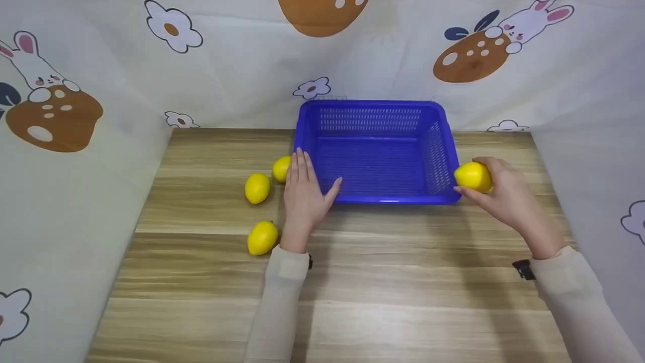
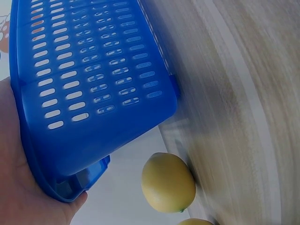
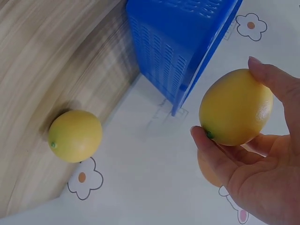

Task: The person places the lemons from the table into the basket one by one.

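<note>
Lemon [image 1: 472, 177] held — beside basket edge [image 1: 449, 154].

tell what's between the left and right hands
Head view: the blue basket, then the lemon the right hand holds; the left hand touches the basket's rim.

1 yellow lemon [image 1: 475, 176] is held beside the slotted blue basket [image 1: 393, 200]

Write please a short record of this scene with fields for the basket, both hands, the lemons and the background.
Basket: blue, on a wooden table
Left hand: rests on the basket's left rim
Right hand: holds a yellow lemon near the right rim
Left side: three lemons, one partly hidden by the hand
Right side: another lemon on the table
Background: cloth with rabbits and flowers
</note>
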